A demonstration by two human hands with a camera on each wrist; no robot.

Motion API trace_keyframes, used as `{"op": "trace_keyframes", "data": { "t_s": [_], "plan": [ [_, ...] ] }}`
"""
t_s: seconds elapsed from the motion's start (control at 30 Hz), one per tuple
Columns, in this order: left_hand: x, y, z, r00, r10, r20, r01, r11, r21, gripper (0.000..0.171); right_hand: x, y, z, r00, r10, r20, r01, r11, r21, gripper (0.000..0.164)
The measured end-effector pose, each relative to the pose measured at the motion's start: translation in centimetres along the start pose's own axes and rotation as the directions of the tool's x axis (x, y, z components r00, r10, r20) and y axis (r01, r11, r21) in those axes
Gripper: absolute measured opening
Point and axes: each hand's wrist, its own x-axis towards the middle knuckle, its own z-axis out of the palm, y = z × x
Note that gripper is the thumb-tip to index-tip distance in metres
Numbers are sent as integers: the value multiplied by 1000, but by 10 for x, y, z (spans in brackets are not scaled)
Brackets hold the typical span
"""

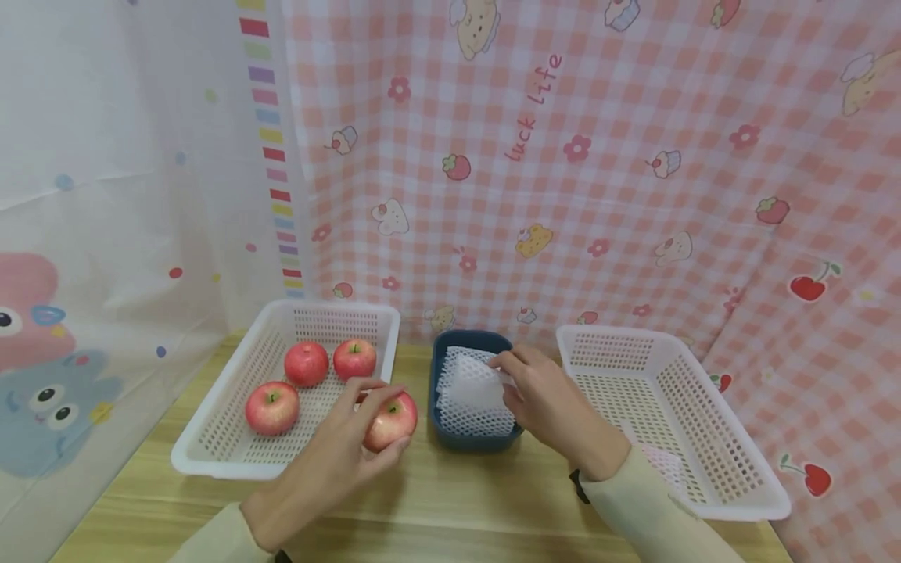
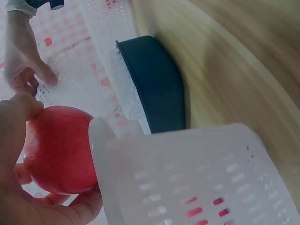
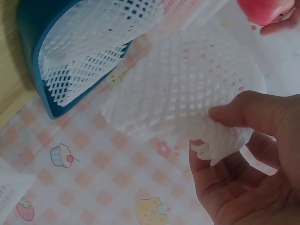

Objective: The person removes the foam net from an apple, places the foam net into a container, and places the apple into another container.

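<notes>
My left hand (image 1: 345,434) grips a red apple (image 1: 391,422) at the right front edge of the left basket, fingers over its top and thumb below. In the left wrist view the apple (image 2: 61,150) sits beside the basket's rim. My right hand (image 1: 552,407) pinches a white foam net sleeve (image 3: 187,89) between thumb and fingers, above the dark blue bin (image 1: 479,444). More white foam nets (image 3: 98,33) lie inside that bin. Three other apples, one of them the front apple (image 1: 272,408), rest in the left white basket (image 1: 232,469).
On the right stands another white basket (image 1: 739,438), with a pinkish foam net (image 1: 663,463) near its left side. A checked cloth (image 1: 457,195) hangs behind the wooden table (image 1: 450,508). The blue bin stands between the two baskets.
</notes>
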Motion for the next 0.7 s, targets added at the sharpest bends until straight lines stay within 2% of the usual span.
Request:
{"op": "trace_keyframes", "data": {
  "t_s": [0.17,0.3,0.4,0.6,0.7],
  "plan": [
    [5,-5,-2,1000,1,-19,-1,1000,4,62,7,7,12,999,21,-40,-22,1000,-16,40],
    [8,-10,-4,999,-32,-3,32,999,32,62,10,15,28,995,18,-96,-21,999,-31,40],
    [9,-13,-6,998,-56,16,55,997,57,63,11,20,42,994,34,-108,-37,999,-30,41],
    [11,-18,-10,997,-74,33,71,994,84,62,12,28,65,997,72,-32,-72,997,5,36],
    [12,-19,-11,996,-79,45,75,993,89,61,12,29,73,995,82,63,-85,995,47,33]
  ]
}}
